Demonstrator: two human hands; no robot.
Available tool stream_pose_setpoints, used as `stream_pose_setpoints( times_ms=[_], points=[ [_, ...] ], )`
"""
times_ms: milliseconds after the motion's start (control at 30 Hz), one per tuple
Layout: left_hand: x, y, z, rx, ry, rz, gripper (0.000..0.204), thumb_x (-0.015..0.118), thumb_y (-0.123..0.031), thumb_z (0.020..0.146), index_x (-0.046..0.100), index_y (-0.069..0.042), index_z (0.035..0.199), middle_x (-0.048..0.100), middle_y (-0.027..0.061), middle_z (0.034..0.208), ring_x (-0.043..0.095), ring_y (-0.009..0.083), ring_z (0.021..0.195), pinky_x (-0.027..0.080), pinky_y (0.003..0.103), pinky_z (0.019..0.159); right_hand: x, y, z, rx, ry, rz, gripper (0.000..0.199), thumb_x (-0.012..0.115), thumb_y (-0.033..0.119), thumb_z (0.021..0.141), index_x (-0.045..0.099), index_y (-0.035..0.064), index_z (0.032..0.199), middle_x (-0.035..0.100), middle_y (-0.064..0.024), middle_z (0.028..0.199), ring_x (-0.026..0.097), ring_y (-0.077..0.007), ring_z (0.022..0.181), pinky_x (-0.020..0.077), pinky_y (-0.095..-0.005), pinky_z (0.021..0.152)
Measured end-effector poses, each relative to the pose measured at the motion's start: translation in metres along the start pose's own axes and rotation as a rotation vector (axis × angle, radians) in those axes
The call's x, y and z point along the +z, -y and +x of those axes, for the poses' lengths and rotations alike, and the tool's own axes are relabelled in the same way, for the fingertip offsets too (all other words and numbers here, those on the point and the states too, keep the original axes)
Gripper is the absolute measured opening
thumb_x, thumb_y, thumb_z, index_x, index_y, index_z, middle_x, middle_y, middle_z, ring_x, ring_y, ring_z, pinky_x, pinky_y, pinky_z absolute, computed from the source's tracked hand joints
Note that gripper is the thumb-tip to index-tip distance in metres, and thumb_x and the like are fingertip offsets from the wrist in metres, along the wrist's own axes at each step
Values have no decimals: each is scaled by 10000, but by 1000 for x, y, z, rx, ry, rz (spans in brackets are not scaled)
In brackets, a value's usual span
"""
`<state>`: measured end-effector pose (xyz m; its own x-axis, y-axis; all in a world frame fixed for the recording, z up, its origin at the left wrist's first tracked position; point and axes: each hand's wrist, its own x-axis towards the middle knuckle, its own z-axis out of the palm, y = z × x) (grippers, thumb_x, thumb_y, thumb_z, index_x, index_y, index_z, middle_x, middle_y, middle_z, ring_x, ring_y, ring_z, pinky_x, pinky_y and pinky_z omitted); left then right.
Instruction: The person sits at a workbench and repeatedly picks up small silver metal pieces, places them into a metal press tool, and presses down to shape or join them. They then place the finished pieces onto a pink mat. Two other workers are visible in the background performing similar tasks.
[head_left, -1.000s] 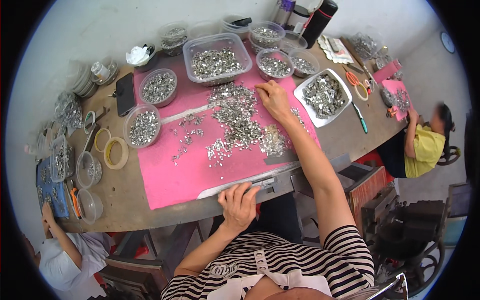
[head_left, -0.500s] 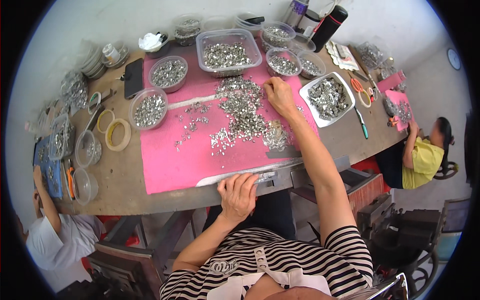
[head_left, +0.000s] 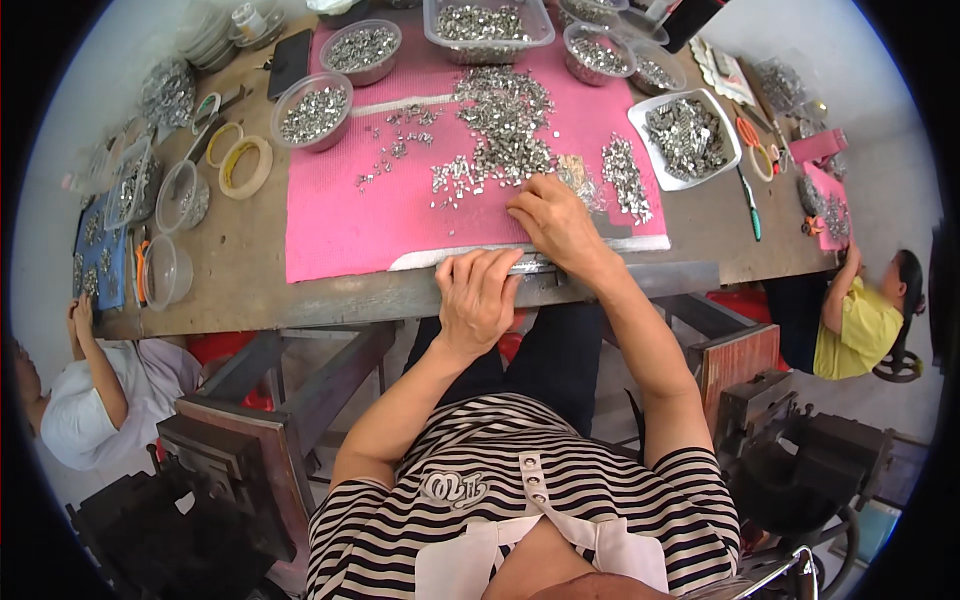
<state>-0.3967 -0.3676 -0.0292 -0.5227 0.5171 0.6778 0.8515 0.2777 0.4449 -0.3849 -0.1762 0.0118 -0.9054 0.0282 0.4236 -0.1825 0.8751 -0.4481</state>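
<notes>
My left hand is closed at the front edge of the table, its fingers curled on a narrow silvery metal holder. Just above and beside this holder is my right hand, thumb and forefinger pinched together; whatever they hold is too small or hidden to make out. Beyond my hands a pile of small shiny metal pieces spreads over the pink mat. A smaller heap of metal pieces lies to the right, and more are scattered at the left.
A white square dish of metal parts stands right, near orange-handled scissors and a green-handled tool. Round tubs and a rectangular tub line the back. Tape rolls lie left. Co-workers sit at both sides.
My right hand has come back from the far pile to beside the left hand at the holder. The view has tilted down, and a separate heap of pieces now shows at the mat's right.
</notes>
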Motion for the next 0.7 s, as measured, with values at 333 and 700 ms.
stream_pose_setpoints(
  times_ms=[333, 700],
  points=[
    [3, 0, 2, 9, -28, -12, 508, 794, -125, 845, 592, -84, 1309, 656, 64, 1099, 603, 260, 1043, 367, 443, 993, 0, 4, -6, 95, -54, 39, 116, 742, 35, 873, 710, 8, 981, 642, -134, 884, 639, -299, 793, 523, -393, 730],
    [2, 1, 1, 20, -26, -1, 529, 807, -124, 830, 596, -86, 1314, 653, 57, 1083, 606, 250, 1033, 367, 434, 985, -20, 36, -77, 395, -169, 440, 75, 689, 8, 935, 657, -8, 1000, 717, -101, 1087, 663, -176, 981, 516, -327, 868]
  ],
)
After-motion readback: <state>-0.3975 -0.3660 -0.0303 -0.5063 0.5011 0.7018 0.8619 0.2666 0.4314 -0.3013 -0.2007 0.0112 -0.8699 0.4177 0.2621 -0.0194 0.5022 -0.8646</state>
